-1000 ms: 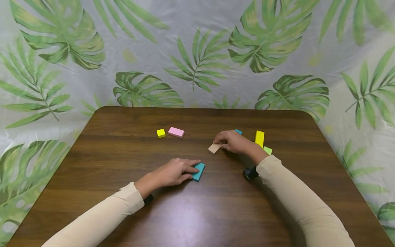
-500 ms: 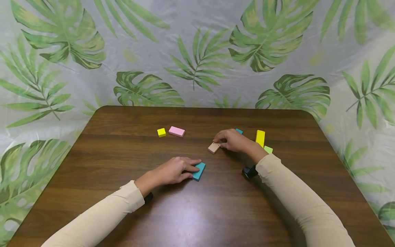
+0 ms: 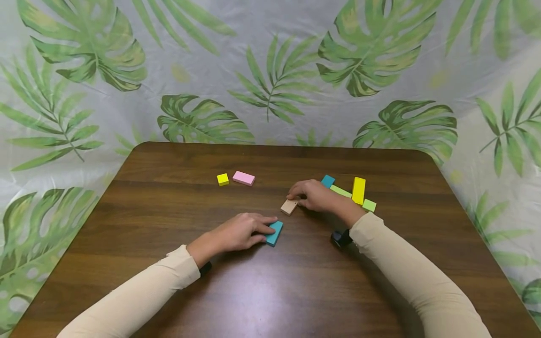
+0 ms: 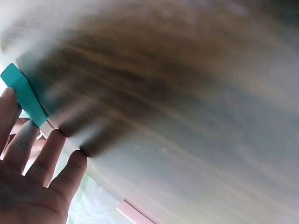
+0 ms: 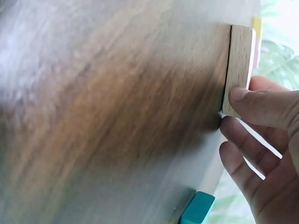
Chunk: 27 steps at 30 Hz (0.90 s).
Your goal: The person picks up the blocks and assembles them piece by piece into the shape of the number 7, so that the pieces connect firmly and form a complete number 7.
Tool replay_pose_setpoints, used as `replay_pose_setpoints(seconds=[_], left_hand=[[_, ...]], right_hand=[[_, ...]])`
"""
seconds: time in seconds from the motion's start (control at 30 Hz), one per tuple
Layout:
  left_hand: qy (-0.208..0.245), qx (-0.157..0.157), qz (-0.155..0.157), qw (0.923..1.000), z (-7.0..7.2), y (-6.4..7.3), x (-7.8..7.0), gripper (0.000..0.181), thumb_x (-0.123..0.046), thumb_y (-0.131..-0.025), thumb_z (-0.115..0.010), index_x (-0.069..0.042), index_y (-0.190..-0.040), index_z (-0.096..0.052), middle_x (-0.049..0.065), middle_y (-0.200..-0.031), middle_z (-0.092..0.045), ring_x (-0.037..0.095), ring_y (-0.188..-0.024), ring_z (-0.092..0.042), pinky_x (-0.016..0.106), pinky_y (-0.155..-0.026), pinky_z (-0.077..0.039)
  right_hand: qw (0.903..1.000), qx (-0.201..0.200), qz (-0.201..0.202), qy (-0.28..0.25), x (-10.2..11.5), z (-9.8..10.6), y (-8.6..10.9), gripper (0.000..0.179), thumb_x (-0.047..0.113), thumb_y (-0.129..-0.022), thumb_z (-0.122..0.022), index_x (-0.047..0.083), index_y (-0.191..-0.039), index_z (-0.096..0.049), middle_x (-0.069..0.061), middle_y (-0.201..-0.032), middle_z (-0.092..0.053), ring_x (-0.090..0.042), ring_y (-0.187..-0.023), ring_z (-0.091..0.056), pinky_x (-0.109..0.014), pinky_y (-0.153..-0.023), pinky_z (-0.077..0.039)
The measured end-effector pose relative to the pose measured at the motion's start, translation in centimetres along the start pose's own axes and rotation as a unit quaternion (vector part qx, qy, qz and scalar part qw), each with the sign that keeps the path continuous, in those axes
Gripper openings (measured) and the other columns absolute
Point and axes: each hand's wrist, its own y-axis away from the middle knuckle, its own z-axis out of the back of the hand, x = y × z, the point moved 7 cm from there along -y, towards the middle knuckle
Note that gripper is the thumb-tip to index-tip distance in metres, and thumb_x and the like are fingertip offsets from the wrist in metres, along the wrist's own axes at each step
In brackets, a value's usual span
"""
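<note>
My left hand (image 3: 242, 232) holds a flat teal block (image 3: 275, 232) on the table, its thumb and forefinger at the block's edges. In the left wrist view, the teal block (image 4: 24, 94) lies at the fingertips, the other fingers stretched out on the wood. Farther off and to the right, my right hand (image 3: 313, 194) pinches the end of a plain wooden block (image 3: 289, 207) with small dark dots on top. In the right wrist view, the thumb presses on the near side of this wooden block (image 5: 239, 65), with fingers behind it.
On the brown table (image 3: 169, 202), a small yellow block (image 3: 222, 180) and a pink block (image 3: 243, 178) lie at the back left. Behind my right hand are a darker teal block (image 3: 328, 181), a long light green block (image 3: 340, 191), a tall yellow block (image 3: 358, 190) and a small green block (image 3: 369, 205).
My right hand has slid the wooden block slightly left and nearer, toward the teal block. More of the blocks behind that hand now shows. The left hand has stayed in place.
</note>
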Motion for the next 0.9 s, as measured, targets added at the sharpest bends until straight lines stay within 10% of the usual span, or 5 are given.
replay_pose_setpoints(seconds=[0.9], left_hand=[[-0.018, 0.012, -0.005, 0.9997, 0.0, -0.4, -0.2, 0.032, -0.020, -0.095, -0.067, -0.012, -0.125, -0.070, 0.006, -0.149, -0.053, 0.027, -0.135, -0.055, 0.043, -0.108, -0.048]], right_hand=[[0.9990, 0.007, 0.038, -0.023, 2.2, -1.3, -0.2, 0.026, 0.003, -0.094, -0.063, 0.011, -0.116, -0.074, -0.005, -0.119, -0.070, -0.024, -0.114, -0.064, -0.043, -0.100, -0.052]])
